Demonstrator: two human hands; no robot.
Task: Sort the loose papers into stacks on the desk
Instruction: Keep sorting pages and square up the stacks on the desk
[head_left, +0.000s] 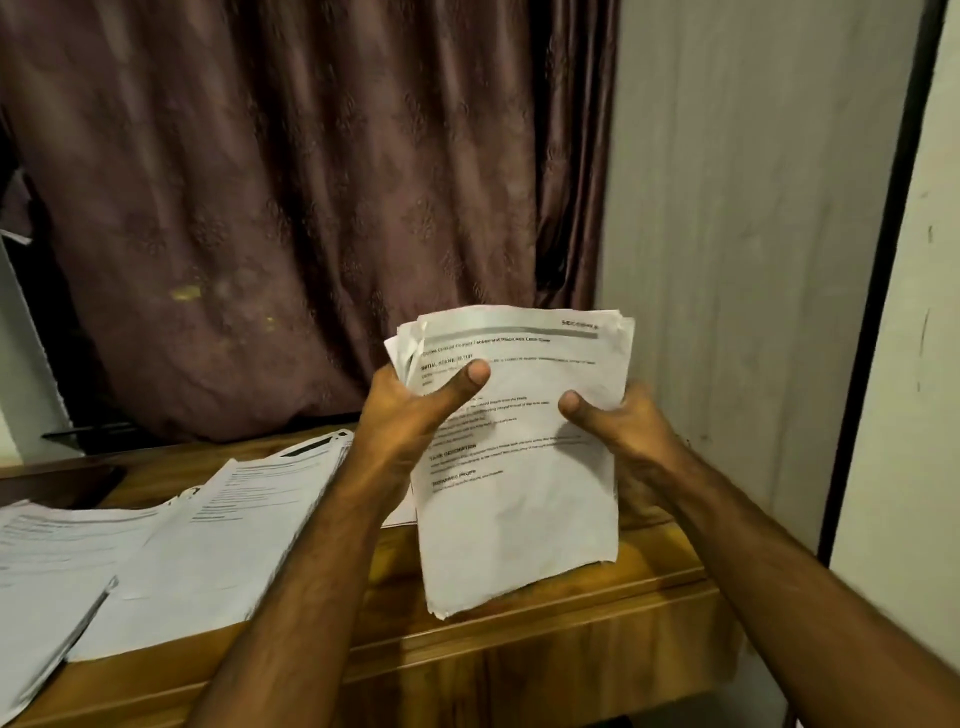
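Wooden desk below; paper bundle upright between both hands' curled fingers, thumbs in front.

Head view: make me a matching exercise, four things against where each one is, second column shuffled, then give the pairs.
Things:
1. bundle of papers
2. paper stacks
3. curtain
4. wall

Places:
A. hanging behind the desk
B. lying on the desk's left part
C. to the right of the curtain
D. held up between the left hand and the right hand

Pairs: 1-D, 2-B, 3-A, 4-C
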